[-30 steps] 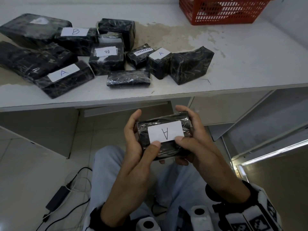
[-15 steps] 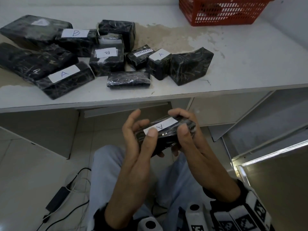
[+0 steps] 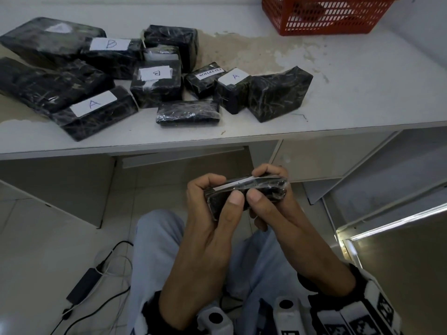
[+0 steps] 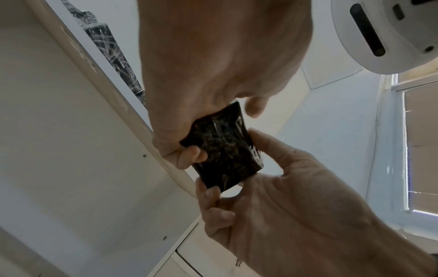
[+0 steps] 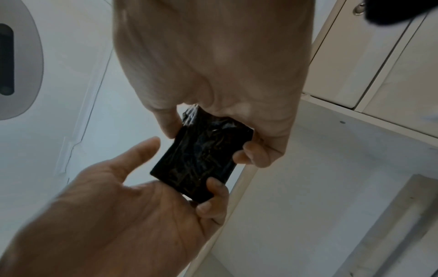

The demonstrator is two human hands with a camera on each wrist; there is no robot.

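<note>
The parcel point(image 3: 244, 193) is in the air below the bench's point(image 3: 338, 131) front edge. Its long axis runs left to right and its labelled face points up and away, so it shows nearly edge-on. The left hand point(image 3: 210, 213) grips its left end and the right hand point(image 3: 278, 209) its right end, with fingers point(image 3: 266, 169) curled over the far side and thumbs on the near side.

The small black parcel point(image 3: 266, 187) is a flat rectangular block wrapped in glossy, wrinkled clear film that catches the light. It is held in the air at 6 o'clock from the tabletop's point(image 3: 242, 139) front edge, its left end in the left grip point(image 3: 210, 213) and its right end in the right grip point(image 3: 278, 213). It is tipped almost edge-on, its long axis running from 8 to 2 o'clock. Its white paper label point(image 3: 232, 186) shows only as a thin strip along the top. The underside is plain black.
</note>
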